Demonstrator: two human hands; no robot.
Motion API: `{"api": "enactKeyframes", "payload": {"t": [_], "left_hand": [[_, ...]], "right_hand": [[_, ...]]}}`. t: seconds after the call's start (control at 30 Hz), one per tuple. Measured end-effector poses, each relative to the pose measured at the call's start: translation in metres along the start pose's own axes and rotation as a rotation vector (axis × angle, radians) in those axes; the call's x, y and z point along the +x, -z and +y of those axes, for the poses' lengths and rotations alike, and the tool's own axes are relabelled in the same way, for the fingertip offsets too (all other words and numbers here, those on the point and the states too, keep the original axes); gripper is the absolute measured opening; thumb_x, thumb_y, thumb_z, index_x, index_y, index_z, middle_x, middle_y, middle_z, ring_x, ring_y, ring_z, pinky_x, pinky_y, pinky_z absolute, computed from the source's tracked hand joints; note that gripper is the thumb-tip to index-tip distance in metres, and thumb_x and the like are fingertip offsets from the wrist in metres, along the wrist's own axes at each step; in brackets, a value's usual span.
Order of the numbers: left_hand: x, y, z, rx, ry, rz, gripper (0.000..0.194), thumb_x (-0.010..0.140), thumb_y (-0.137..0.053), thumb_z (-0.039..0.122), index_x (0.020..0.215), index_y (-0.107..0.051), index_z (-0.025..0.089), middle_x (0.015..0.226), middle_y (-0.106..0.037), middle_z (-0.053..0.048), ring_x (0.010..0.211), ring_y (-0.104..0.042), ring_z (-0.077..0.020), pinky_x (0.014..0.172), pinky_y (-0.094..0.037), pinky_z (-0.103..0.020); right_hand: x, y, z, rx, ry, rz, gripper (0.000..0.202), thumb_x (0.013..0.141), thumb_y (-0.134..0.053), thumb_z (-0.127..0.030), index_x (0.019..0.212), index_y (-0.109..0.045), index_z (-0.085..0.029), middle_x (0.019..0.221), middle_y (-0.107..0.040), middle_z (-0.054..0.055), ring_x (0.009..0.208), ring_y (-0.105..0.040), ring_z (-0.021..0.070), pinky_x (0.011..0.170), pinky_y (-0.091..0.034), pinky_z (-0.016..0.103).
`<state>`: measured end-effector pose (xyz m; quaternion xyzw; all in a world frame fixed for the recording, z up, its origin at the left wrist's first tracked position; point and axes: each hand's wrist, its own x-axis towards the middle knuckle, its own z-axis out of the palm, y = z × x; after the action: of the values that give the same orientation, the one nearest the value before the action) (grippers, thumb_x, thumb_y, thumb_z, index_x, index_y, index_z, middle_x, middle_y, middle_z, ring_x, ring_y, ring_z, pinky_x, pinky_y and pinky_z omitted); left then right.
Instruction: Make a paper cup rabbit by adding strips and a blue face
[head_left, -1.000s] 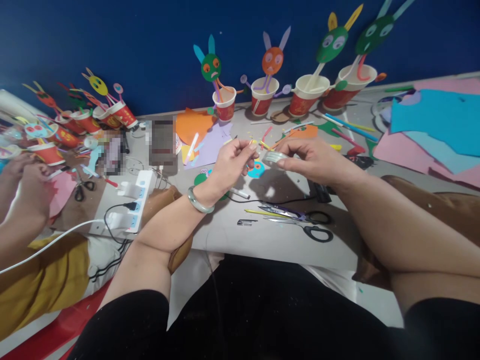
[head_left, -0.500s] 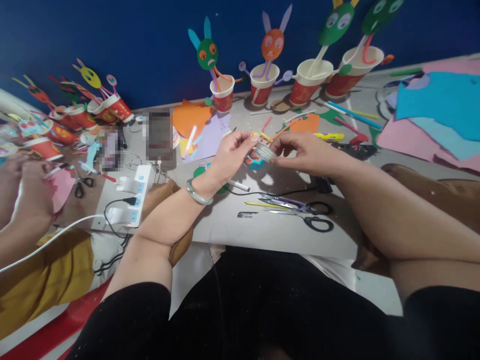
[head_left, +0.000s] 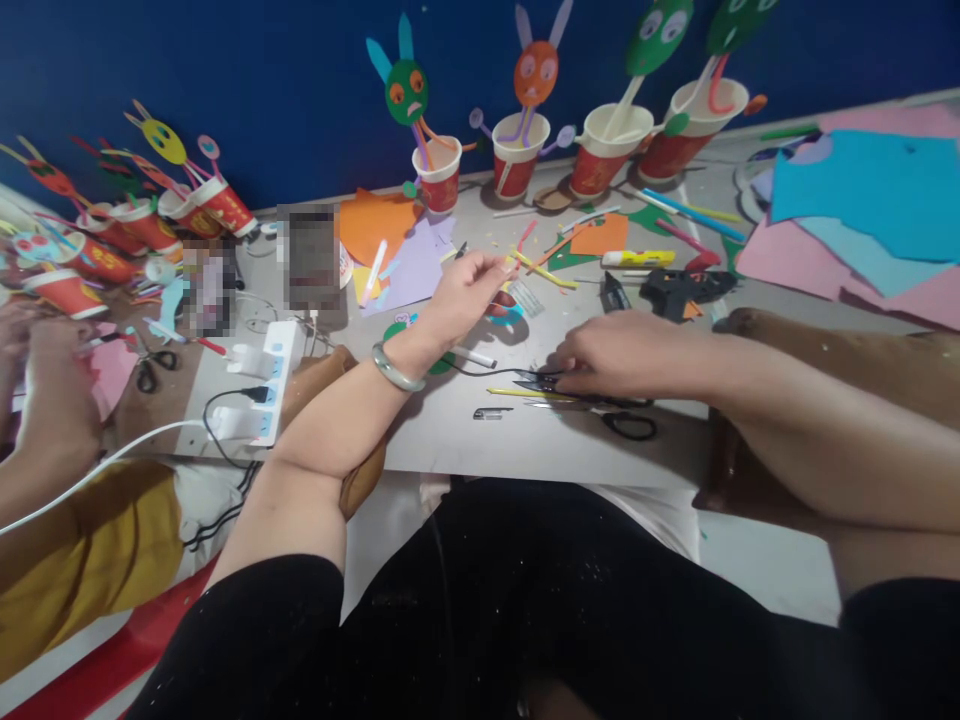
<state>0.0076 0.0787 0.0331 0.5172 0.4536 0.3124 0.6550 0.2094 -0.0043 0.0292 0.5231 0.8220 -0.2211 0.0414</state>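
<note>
My left hand (head_left: 474,292), a pale bangle on its wrist, pinches a whitish, striped, translucent piece (head_left: 527,296) over the middle of the table. Under that piece lies a blue paper cutout (head_left: 504,316), partly covered. My right hand (head_left: 600,358) is down at the table with curled fingers closed round a pair of scissors (head_left: 532,380); their handles are mostly hidden under the hand. Just in front, black-handled scissors (head_left: 631,427) lie flat, one loop showing. A yellow stick (head_left: 517,393) and a black pen cap (head_left: 492,413) lie beside them.
Red paper cups (head_left: 517,172) with paper-faced figures line the back wall. A black glue gun (head_left: 679,288) and coloured paper (head_left: 862,200) are to the right. At left are a white power strip (head_left: 279,380), cables and a co-worker's hands (head_left: 56,370).
My right hand has left the whitish piece and moved down to the scissors. My left hand still holds the piece, nearly in place. The view has shifted slightly.
</note>
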Motion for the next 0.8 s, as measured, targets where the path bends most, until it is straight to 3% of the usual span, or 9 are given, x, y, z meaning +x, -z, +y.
{"api": "enactKeyframes", "payload": {"t": [0.13,0.27,0.4,0.5,0.67,0.8], "left_hand": [[-0.001,-0.002,0.002,-0.056,0.066,-0.02,0.017,0.106,-0.061,0.019,0.089,-0.061,0.016,0.086,-0.075,0.003,0.057,-0.061,-0.0026,0.063,-0.053,-0.016],[-0.004,-0.002,0.005,-0.086,0.099,-0.048,0.02,0.107,-0.059,0.018,0.087,-0.062,0.016,0.08,-0.074,0.003,0.058,-0.06,-0.0034,0.064,-0.053,-0.016],[-0.004,0.0,0.005,-0.105,0.101,-0.069,0.02,0.105,-0.063,0.018,0.085,-0.063,0.016,0.08,-0.074,0.002,0.059,-0.061,-0.0041,0.062,-0.053,-0.016],[-0.003,0.002,0.005,-0.118,0.108,-0.08,0.017,0.103,-0.067,0.021,0.088,-0.063,0.015,0.083,-0.076,0.001,0.061,-0.063,-0.0041,0.064,-0.053,-0.016],[-0.003,0.004,0.006,-0.112,0.137,-0.119,0.014,0.105,-0.063,0.02,0.092,-0.061,0.015,0.087,-0.078,-0.002,0.069,-0.068,-0.0073,0.071,-0.058,-0.02],[-0.007,0.005,0.008,-0.088,0.174,-0.179,0.016,0.105,-0.059,0.019,0.09,-0.058,0.016,0.089,-0.077,-0.003,0.07,-0.068,-0.0077,0.072,-0.058,-0.021]], "right_hand": [[-0.006,-0.012,-0.012,-0.113,-0.039,-0.058,0.025,0.089,-0.071,-0.038,0.069,-0.07,-0.023,0.073,-0.073,0.01,0.06,-0.06,0.0225,0.057,-0.031,0.036],[-0.006,-0.016,-0.012,-0.084,-0.097,-0.068,0.016,0.09,-0.068,-0.031,0.078,-0.072,-0.022,0.086,-0.078,0.011,0.07,-0.067,0.025,0.059,-0.032,0.034],[-0.005,-0.016,-0.006,0.018,-0.087,-0.052,0.012,0.084,-0.069,-0.025,0.072,-0.066,-0.023,0.076,-0.073,0.006,0.065,-0.061,0.0212,0.06,-0.034,0.034],[-0.008,-0.001,0.001,0.181,-0.041,-0.065,0.018,0.083,-0.071,-0.027,0.068,-0.06,-0.025,0.067,-0.066,0.003,0.059,-0.055,0.0183,0.061,-0.037,0.035],[-0.017,0.043,0.013,0.41,0.084,-0.167,0.028,0.087,-0.073,-0.042,0.07,-0.056,-0.027,0.066,-0.062,0.004,0.059,-0.054,0.0165,0.057,-0.038,0.037],[-0.014,0.054,0.025,0.433,0.015,-0.026,0.033,0.089,-0.069,-0.053,0.079,-0.052,-0.027,0.067,-0.062,0.002,0.06,-0.054,0.0173,0.059,-0.038,0.037]]}}
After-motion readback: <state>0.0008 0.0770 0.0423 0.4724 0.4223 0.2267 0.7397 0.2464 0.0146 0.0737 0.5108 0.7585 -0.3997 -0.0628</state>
